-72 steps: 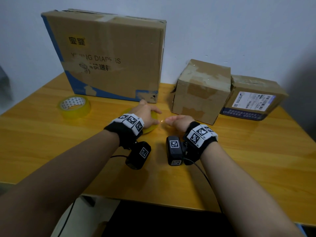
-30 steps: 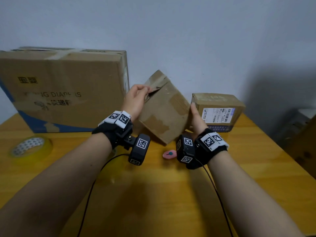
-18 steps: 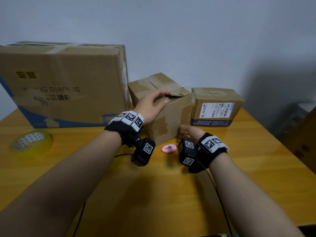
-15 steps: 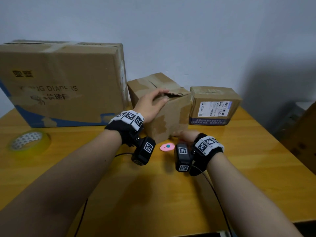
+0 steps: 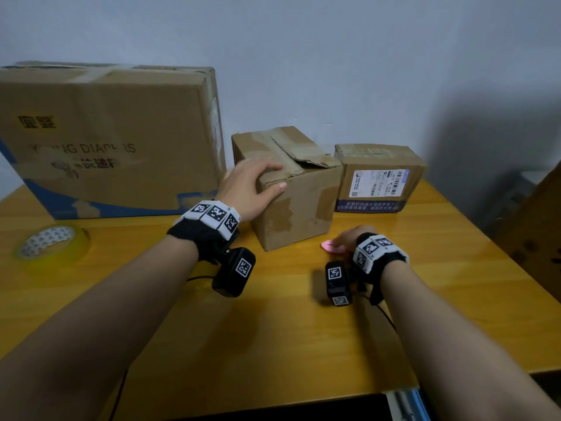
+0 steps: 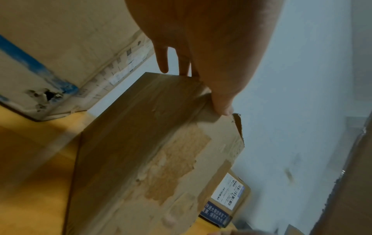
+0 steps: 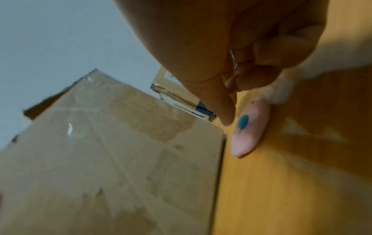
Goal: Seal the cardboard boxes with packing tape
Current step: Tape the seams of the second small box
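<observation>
The middle cardboard box [image 5: 297, 205] stands upright on the table with its top flaps down and one torn flap edge raised. My left hand [image 5: 267, 177] grips its near top corner, fingers across the top and thumb on the front face; the left wrist view shows the same left hand [image 6: 201, 76] on the box [image 6: 141, 151]. My right hand [image 5: 346, 238] is down on the table, right of the box. Its curled fingers [image 7: 227, 117] pinch a small pink cutter [image 7: 249, 127] lying flat. A roll of yellowish packing tape [image 5: 51, 244] lies at the far left.
A large diaper box [image 5: 106, 141] stands against the wall at the left. A small labelled box [image 5: 379, 177] sits just right of the middle box. The wooden table [image 5: 273, 344] has its front edge near me, and a brown carton [image 5: 540, 232] stands off its right side.
The middle box went from tilted in both hands to standing flat. My right hand left the box and dropped to the pink cutter. My left hand stayed on the top.
</observation>
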